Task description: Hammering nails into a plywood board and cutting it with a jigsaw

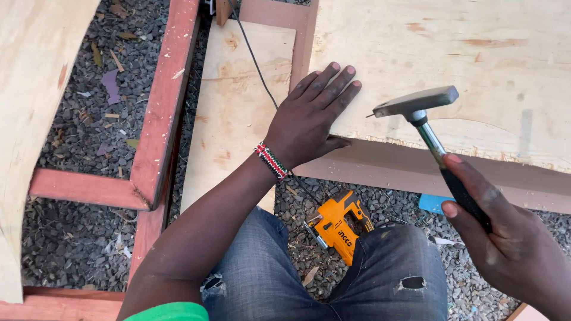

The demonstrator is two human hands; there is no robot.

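My left hand (309, 116) lies flat, fingers together, on the near edge of a pale plywood sheet (464, 53), pressing it onto a reddish wooden frame rail (386, 169). A beaded band circles that wrist. My right hand (505, 238) grips the black handle of a steel hammer (419, 104). The hammer's head hovers just above the plywood, right of my left fingertips. A small nail (370, 115) seems to stick out of the sheet beside the hammer's face.
An orange jigsaw (336, 223) lies on the gravel (77, 119) between my knees, its black cord (253, 56) running up across a second plywood board (238, 113). Red-brown frame pieces (163, 101) stand to the left. A curved plywood panel (24, 107) fills the far left.
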